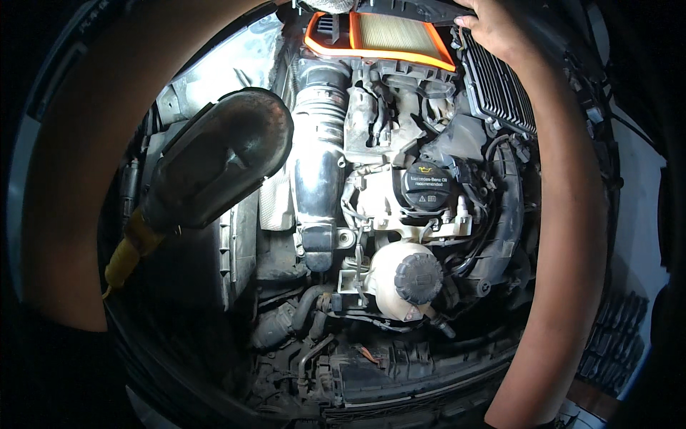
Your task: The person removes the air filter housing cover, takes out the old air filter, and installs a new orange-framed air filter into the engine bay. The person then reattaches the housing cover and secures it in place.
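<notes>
At the top right my right hand (493, 30) has its thumb and fingers closed at the right end of a dark plastic part (418, 9). The upper frame edge cuts this part off. Just below and left of the hand lies an air filter (396, 37) with pale pleats and an orange rim, on its black housing. My left forearm (71, 193) arches up the left side, and its hand is out of view beyond the top edge. A work lamp (221, 157) with a dark, rounded head and yellow handle stands out at the left, between my arms.
Below the filter is an engine bay with a ribbed intake duct (319, 121), a black oil filler cap (426, 187) and a whitish coolant tank (389, 279) with a dark cap. A finned black box (500, 82) sits by my right forearm. Hoses (307, 307) run in front.
</notes>
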`<state>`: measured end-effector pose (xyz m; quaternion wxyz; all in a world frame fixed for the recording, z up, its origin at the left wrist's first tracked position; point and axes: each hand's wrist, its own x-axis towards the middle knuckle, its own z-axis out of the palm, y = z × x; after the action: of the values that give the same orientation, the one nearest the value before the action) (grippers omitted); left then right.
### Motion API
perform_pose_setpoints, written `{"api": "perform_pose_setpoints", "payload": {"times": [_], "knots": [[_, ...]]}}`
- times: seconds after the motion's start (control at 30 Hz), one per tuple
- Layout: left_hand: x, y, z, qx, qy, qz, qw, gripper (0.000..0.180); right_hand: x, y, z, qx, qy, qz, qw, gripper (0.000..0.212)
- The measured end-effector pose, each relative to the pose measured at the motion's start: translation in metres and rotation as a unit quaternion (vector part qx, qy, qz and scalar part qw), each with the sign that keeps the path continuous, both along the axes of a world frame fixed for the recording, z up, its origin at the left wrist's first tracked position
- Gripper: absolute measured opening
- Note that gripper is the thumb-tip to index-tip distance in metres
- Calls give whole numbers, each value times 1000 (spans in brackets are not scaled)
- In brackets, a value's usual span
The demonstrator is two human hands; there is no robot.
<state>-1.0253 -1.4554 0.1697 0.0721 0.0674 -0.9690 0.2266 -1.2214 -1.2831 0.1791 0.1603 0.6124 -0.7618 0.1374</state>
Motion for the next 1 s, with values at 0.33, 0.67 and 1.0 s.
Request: {"api": "perform_pose_setpoints", "payload": {"times": [0.33,0.67,1.0], "knots": [[-22,6,10,19,-9,-30,999,70,9,9,25,148,160,-19,976,28],[7,-4,-22,-6,105,-18,994,85,30,-11,-12,128,158,-48,978,54],[-20,-67,-34,-200,-194,5,960,19,28,-39,-10,100,78,50,991,43]]}}
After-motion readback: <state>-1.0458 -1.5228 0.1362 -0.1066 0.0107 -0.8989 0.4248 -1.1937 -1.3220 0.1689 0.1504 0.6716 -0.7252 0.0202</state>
